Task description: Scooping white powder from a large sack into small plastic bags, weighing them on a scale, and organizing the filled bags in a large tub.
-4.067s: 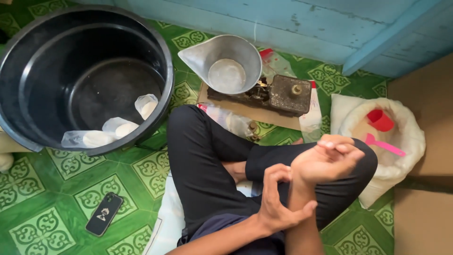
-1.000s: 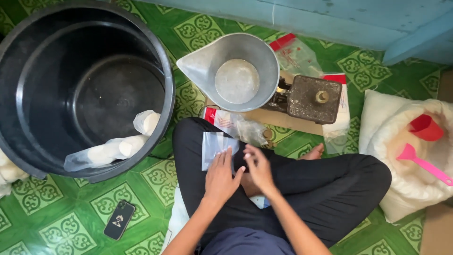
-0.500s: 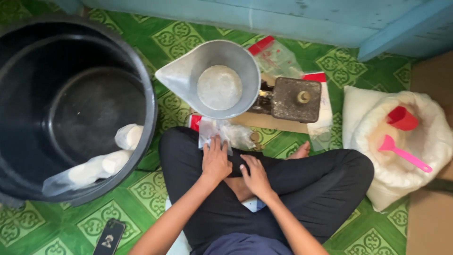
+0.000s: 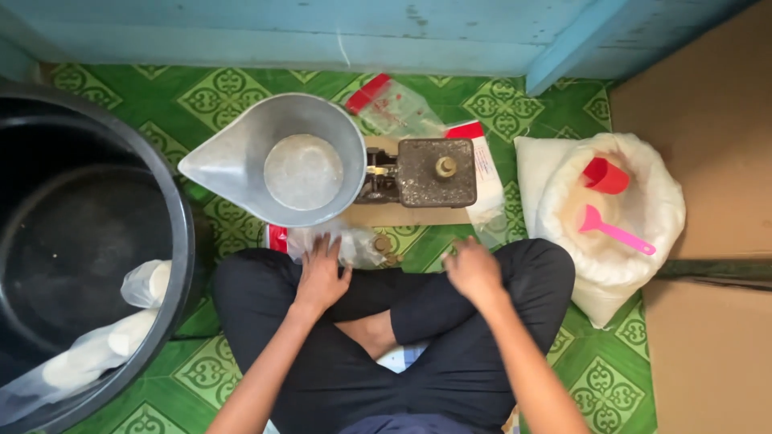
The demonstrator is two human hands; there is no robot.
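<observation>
Moved: right hand [image 4: 473, 270], open and empty, now off lap at 3 o'clock; left hand [image 4: 322, 273] flat on plastic bag [image 4: 354, 243], fingers spread; best pinch one edge.

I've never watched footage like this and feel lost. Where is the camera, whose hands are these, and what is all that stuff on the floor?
The camera sits on a person's head, looking down at their crossed legs on a green tiled floor. The left hand rests on clear plastic bags; the right hand rests on the knee, holding nothing. Ahead stands a balance scale with a metal scoop pan. Right: an open white sack with a red cup and pink scoop. Left: a black tub holding filled bags.
</observation>
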